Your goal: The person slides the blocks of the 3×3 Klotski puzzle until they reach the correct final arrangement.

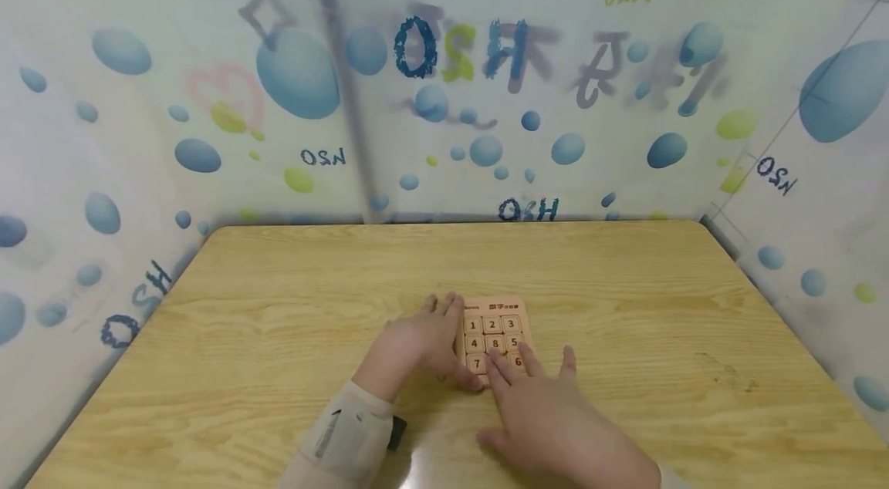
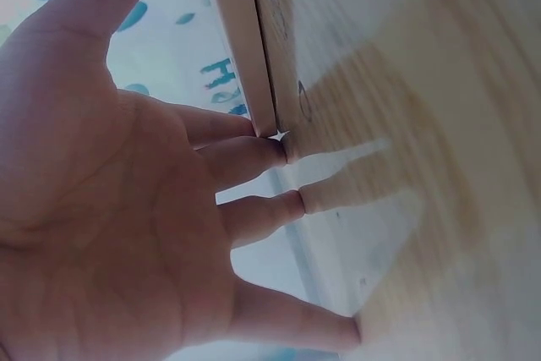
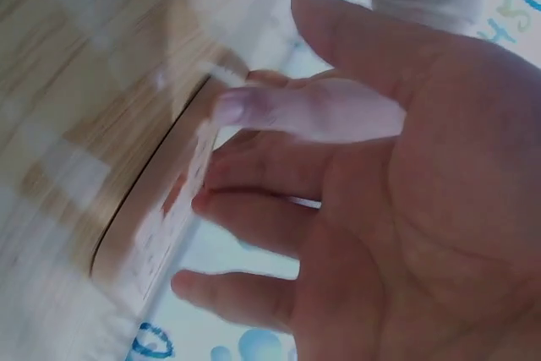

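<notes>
A light wooden number slide puzzle [image 1: 492, 324] lies flat on the table, showing 1, 2, 3 on top, 4, 8, 5 in the middle, 7 and 6 below. Fingers cover the bottom middle spot. My left hand [image 1: 422, 342] braces the puzzle, fingers along its left side and thumb by its near edge. In the left wrist view those fingers [image 2: 262, 217] are spread, with tips on the tabletop beside the puzzle's edge [image 2: 245, 40]. Fingertips of my right hand [image 1: 545, 406] rest on the lower tiles, its other fingers fanned out and its thumb held apart.
The wood-grain table [image 1: 278, 281] reaches back to a pale wall [image 1: 590, 165] printed with blue and green drops. Similar walls stand at both sides. A band with a dark piece [image 1: 357, 423] wraps my left wrist.
</notes>
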`<action>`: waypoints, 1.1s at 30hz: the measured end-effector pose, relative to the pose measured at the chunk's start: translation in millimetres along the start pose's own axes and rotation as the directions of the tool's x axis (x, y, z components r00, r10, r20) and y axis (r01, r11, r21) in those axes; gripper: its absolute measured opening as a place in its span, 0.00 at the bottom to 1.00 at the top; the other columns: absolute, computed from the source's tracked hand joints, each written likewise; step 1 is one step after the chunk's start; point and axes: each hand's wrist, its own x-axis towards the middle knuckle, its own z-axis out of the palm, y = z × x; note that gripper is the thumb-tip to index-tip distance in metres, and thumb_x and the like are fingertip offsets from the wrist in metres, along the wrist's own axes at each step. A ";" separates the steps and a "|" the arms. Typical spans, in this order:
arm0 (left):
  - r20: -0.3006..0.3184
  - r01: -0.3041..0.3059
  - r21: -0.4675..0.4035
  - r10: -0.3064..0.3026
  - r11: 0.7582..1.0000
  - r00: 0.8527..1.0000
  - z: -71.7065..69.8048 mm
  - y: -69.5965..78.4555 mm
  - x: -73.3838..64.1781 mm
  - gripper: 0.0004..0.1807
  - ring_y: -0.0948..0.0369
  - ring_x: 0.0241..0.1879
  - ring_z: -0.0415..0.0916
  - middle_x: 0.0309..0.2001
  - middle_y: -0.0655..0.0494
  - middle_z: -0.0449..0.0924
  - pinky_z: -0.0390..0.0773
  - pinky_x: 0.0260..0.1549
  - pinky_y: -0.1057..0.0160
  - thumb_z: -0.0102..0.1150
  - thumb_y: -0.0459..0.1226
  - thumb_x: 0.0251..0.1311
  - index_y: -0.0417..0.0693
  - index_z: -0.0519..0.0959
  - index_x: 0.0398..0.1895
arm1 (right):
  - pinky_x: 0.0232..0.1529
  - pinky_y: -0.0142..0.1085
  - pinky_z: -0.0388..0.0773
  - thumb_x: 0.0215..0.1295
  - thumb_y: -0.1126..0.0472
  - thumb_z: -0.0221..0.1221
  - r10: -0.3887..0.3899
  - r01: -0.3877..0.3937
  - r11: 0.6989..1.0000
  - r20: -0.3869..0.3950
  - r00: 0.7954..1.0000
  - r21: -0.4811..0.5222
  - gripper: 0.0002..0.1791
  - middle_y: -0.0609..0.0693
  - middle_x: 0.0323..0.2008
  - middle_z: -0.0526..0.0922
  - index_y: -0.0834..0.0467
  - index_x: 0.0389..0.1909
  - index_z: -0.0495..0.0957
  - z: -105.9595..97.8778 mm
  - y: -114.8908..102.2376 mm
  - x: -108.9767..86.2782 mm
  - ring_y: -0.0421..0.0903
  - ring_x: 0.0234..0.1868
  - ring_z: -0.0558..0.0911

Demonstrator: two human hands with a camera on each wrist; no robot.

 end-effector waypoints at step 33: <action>0.030 -0.001 0.013 0.000 1.000 1.000 -0.3 -0.2 4.2 0.77 0.47 0.88 0.40 0.89 0.55 0.43 0.54 0.71 0.15 0.79 0.69 0.44 0.51 0.43 0.89 | 0.80 0.75 0.49 0.72 0.32 0.59 -0.107 0.107 0.994 -0.091 0.990 -0.011 0.44 0.45 0.84 0.62 0.53 0.80 0.68 -2.5 7.8 19.3 0.55 0.87 0.56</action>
